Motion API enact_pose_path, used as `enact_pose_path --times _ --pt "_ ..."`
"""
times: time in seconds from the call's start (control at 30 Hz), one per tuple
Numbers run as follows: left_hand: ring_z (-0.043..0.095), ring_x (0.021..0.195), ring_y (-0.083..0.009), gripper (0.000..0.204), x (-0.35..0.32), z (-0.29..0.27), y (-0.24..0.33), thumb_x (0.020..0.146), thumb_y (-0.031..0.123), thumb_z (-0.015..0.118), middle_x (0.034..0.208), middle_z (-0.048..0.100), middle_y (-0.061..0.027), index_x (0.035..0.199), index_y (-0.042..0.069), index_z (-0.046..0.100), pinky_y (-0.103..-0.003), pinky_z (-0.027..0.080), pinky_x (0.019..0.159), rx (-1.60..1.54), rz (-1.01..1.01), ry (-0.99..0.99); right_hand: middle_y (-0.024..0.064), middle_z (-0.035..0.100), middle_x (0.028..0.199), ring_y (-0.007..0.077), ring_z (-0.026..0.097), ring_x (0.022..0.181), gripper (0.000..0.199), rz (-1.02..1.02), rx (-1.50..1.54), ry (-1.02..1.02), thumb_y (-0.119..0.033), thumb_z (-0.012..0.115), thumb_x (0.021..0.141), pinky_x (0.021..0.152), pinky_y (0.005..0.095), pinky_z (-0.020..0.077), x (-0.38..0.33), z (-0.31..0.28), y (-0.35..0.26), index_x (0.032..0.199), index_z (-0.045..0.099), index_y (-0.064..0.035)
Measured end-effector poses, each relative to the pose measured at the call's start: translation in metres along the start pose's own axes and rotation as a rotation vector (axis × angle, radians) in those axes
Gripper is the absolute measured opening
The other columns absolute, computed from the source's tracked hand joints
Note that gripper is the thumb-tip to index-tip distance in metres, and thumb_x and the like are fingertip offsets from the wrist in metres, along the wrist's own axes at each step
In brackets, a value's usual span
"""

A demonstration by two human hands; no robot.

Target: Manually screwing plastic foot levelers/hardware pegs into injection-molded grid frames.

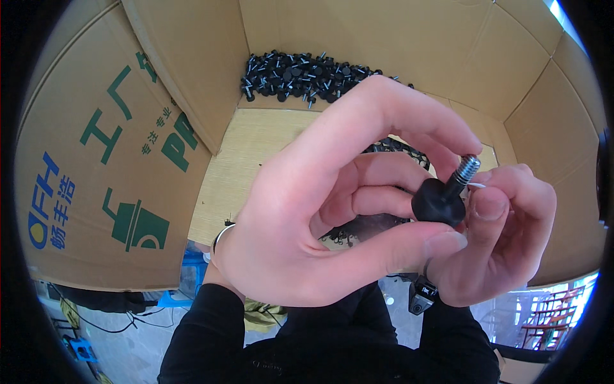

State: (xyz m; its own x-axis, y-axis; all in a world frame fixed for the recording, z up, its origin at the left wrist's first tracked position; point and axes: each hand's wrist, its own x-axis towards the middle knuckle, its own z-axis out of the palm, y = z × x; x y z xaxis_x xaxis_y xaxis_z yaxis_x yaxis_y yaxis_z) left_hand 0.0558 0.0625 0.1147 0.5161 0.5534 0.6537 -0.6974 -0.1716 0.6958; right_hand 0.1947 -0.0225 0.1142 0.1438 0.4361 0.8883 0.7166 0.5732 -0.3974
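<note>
Close to the camera, my left hand [300,185] pinches a black-headed screw [438,201] between thumb and fingers. Its round, dark head sits by the thumb tip, and the bare metal thread points up and to the right. The left index fingertip is at the top of the thread. To the right, my right hand [505,230] has its thumb and index finger closed on a thin whitish piece [476,185], whose tip is beside the screw's shank. I cannot make out what that piece is.
Many similar black-headed screws [300,73] lie heaped at the back of the pale tabletop [256,144]. More small black parts [409,151] show partly behind my left hand. Tall cardboard walls [371,32] stand around the back and sides. A blue stool [185,281] is at lower left.
</note>
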Motion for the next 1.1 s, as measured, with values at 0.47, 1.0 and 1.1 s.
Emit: enact_pose_path --times 0.47,1.0,1.1 --pt "0.065 0.105 -0.0331 0.068 -0.001 0.005 0.005 0.072 -0.006 0.08 0.121 0.052 -0.0284 0.123 -0.015 0.037 -0.037 0.061 0.086 0.077 -0.028 0.065 0.0018 0.05 0.073 0.0042 0.041 0.061 0.02 0.019 -0.019 -0.001 -0.019 0.053 0.101 0.055 0.018 0.0285 -0.003 -0.001 -0.001 0.096 0.051 -0.0008" --pt "0.065 0.094 -0.0224 0.061 0.008 -0.006 0.013 0.07 -0.009 0.081 0.104 0.056 -0.0194 0.121 -0.011 0.047 -0.026 0.06 0.076 0.23 -0.037 -0.24 0.005 0.055 0.077 0.0083 0.05 0.068 0.016 0.186 0.062 0.118 -0.015 0.056 0.098 0.064 0.02 0.0392 -0.006 0.0 -0.015 0.094 0.053 0.0002" --pt "0.065 0.093 -0.0229 0.063 0.008 -0.006 0.015 0.069 -0.009 0.082 0.105 0.055 -0.0196 0.121 -0.011 0.046 -0.026 0.06 0.075 0.231 -0.022 -0.225 0.0075 0.055 0.082 0.0095 0.05 0.071 0.015 0.145 -0.015 0.048 -0.014 0.054 0.097 0.067 0.0208 0.0396 -0.005 -0.006 -0.018 0.093 0.053 0.0005"
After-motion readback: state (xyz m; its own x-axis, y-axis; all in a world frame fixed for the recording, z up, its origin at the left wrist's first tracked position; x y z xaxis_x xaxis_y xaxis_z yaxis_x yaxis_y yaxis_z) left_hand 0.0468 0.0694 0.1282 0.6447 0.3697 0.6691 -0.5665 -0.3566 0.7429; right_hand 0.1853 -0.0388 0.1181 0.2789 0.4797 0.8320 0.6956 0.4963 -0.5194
